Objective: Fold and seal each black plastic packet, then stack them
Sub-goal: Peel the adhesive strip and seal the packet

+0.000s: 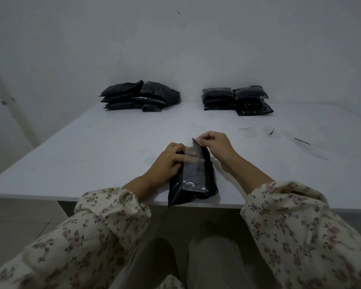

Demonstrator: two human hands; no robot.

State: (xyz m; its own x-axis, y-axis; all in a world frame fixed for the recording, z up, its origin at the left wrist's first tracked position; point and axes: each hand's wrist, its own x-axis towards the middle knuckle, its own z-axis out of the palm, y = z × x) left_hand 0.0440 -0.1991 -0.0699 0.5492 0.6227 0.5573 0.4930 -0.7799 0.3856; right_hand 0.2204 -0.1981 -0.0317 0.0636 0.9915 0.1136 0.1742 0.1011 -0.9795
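A black plastic packet (193, 180) lies lengthwise at the near edge of the white table (92, 155), its near end hanging slightly over the edge. A clear flap of plastic stands up from its far end. My right hand (215, 146) pinches the top of that flap between thumb and fingers. My left hand (171, 158) rests on the packet's left side, its fingers lying under the clear flap and holding the packet down.
Two piles of black packets sit at the table's far edge by the wall: a loose pile (141, 97) at the left and a neater stack (237, 100) at the right. Thin clear strips and dark slivers (271, 132) lie on the table to the right.
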